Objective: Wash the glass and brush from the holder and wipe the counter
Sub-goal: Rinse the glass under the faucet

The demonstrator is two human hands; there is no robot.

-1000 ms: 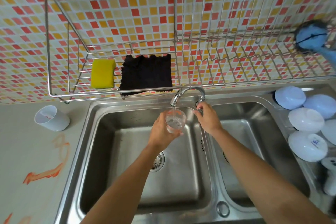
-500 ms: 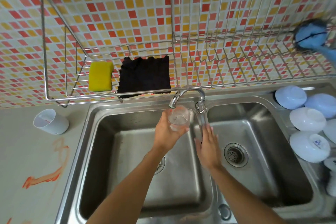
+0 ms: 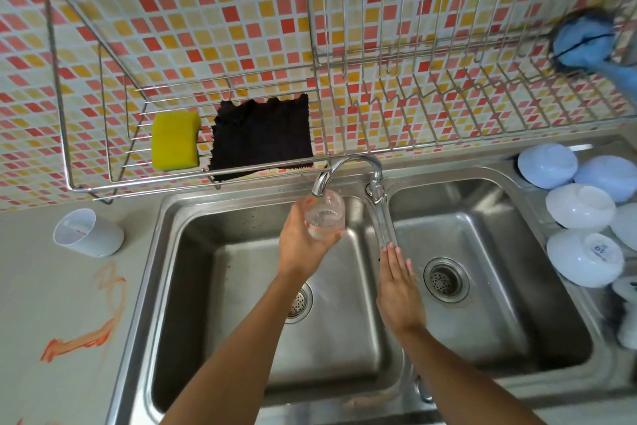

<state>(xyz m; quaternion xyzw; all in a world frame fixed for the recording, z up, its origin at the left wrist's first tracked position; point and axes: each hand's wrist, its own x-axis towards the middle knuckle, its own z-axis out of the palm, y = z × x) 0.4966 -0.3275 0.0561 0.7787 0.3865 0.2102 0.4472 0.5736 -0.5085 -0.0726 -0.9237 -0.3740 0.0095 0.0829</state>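
Observation:
My left hand [image 3: 301, 245] grips a clear glass [image 3: 324, 214] right under the spout of the steel tap [image 3: 348, 169], above the left sink basin [image 3: 241, 286]. My right hand [image 3: 400, 290] is flat with fingers straight, empty, over the divider between the basins, its fingertips just below the tap lever [image 3: 381, 214]. A white holder cup [image 3: 88, 233] lies tipped on the grey counter [image 3: 51, 304] at the left. A blue brush [image 3: 586, 42] rests at the right end of the wire rack [image 3: 379, 107]. Orange smears [image 3: 82, 338] mark the counter.
A yellow sponge [image 3: 176, 140] and a black cloth [image 3: 262, 135] sit in the rack's left part. Several white and pale blue bowls [image 3: 582, 228] are stacked upside down right of the right basin [image 3: 482, 286]. Tiled wall behind.
My right hand left the tap handle and dropped back over the divider, fingers flat. My left hand raised the glass closer to the spout.

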